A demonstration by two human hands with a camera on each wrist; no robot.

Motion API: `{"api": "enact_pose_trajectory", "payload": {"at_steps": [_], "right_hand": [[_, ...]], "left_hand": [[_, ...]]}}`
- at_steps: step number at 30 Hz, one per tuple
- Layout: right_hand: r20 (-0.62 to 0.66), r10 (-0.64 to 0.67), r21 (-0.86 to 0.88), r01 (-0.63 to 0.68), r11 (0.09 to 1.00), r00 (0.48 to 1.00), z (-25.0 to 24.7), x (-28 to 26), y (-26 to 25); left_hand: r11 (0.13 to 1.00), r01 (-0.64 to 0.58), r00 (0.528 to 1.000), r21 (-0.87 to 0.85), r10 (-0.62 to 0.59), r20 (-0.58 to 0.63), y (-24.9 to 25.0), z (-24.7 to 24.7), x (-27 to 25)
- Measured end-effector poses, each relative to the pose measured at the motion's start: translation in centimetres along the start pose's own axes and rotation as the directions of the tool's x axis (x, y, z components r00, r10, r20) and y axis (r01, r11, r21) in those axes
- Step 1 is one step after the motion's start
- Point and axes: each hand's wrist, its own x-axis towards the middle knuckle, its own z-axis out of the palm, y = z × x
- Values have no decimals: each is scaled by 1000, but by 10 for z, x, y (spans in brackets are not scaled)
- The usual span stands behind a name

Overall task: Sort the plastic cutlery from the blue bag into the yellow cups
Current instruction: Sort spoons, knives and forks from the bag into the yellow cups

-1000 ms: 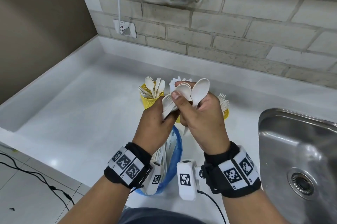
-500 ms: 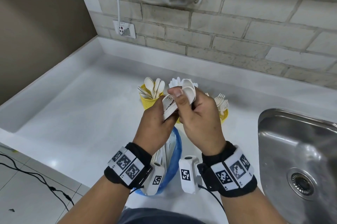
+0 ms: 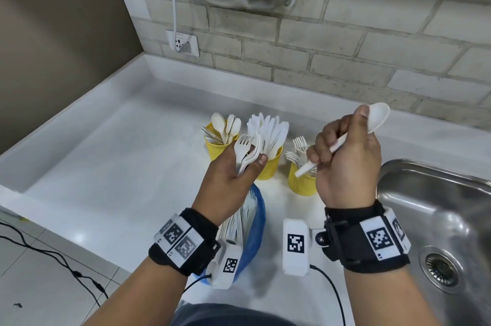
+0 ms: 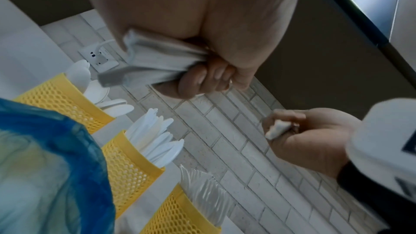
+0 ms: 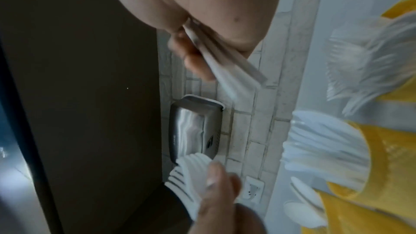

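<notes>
From the head view, my right hand [image 3: 345,155] was curled round a white spoon [image 3: 377,117], with the bowl up by my thumb and the handle poking out below my fingers. I think I held it apart so it could go in with its own kind. My left hand [image 3: 228,174] gripped a small bunch of forks [image 3: 245,151], just in front of the yellow cups [image 3: 268,169]. The far left cup held spoons, the middle one knives, the right one forks, so each kind had its own home on the white surface [image 3: 106,153]. The blue bag [image 3: 259,219] lay under my left wrist with more cutlery still inside. From the left wrist view, my fingers [image 4: 202,79] were wrapped tight round the fork handles, and the three cups sat in a row beside the bag. From the right wrist view, more than one handle seemed to stick out of my right hand, but it was blurry. I could not read any words; only black and white square codes on my wrist bands [image 3: 377,238].
</notes>
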Motion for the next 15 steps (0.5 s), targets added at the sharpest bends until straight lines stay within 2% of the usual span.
{"api": "enact_pose_trajectory", "payload": {"at_steps": [3,5,7,9,15], "right_hand": [[94,-13,-296,40,954,996,-8,-1,8],[236,7,-517,120,847,972,-9,-5,15],[347,75,-640,177,748,935,-6,-12,21],[394,104,-680,214,701,913,-4,-18,26],[469,12,-722,376,581,883,-4,-21,36]], "left_hand": [[1000,1,1000,-6,-1,-3,0,1,1],[1000,-9,1000,22,9,-2,0,3,1],[998,-32,999,48,32,11,1,4,1],[995,-59,998,83,57,24,2,5,0],[967,-65,998,247,57,36,-5,2,1]]}}
